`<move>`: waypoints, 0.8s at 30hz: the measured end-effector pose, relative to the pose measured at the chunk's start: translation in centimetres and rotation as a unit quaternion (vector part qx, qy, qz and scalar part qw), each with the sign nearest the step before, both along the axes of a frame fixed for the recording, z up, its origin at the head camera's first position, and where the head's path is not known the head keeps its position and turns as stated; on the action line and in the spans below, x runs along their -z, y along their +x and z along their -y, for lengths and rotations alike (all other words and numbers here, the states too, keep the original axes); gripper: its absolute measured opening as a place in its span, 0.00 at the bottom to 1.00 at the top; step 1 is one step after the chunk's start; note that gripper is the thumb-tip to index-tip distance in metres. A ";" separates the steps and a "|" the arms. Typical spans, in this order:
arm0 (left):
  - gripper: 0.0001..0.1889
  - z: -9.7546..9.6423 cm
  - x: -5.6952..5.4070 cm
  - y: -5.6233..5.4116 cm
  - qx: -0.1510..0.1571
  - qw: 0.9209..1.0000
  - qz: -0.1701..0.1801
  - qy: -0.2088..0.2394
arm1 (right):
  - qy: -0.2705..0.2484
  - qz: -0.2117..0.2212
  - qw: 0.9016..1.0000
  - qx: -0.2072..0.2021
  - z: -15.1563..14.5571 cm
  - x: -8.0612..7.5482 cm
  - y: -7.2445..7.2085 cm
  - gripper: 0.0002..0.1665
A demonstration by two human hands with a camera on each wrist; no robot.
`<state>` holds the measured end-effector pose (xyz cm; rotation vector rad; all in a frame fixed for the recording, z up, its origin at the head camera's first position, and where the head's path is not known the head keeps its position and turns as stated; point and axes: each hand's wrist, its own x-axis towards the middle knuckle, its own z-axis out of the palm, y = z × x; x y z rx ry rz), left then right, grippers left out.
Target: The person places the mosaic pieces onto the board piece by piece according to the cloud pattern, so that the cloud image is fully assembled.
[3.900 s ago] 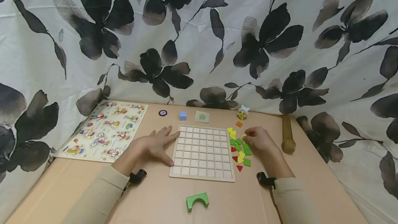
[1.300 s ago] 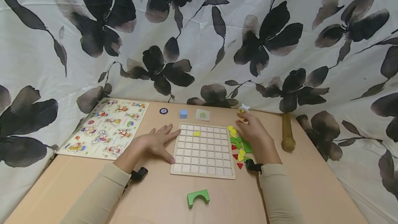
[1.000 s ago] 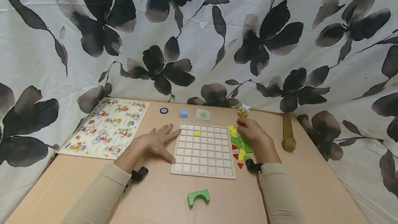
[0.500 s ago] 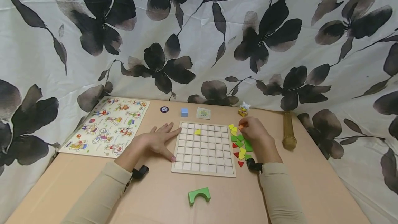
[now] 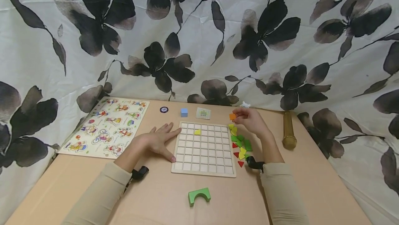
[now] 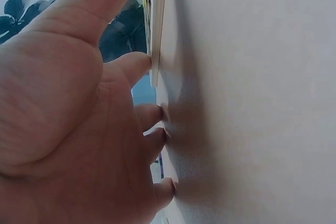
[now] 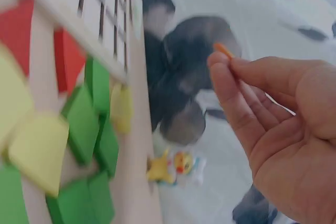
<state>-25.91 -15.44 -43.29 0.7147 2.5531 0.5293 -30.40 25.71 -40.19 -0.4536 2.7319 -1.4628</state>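
Orange tile (image 5: pixel 232 116) in right hand (image 5: pixel 251 121), card (image 5: pixel 203 114) with illegibly small green markings (image 5: pixel 203 112)

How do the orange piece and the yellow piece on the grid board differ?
The right hand pinches the orange piece; no hand touches the yellow piece. The orange piece is up off the table; the yellow piece lies on the grid board. Both are small, flat pieces of a single plain colour.
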 end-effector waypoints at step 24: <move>0.70 0.0 -0.2 0.1 -0.008 1.000 0.004 -0.005 | 0.000 0.021 0.997 -0.080 8.8 2.9 0.3 0.14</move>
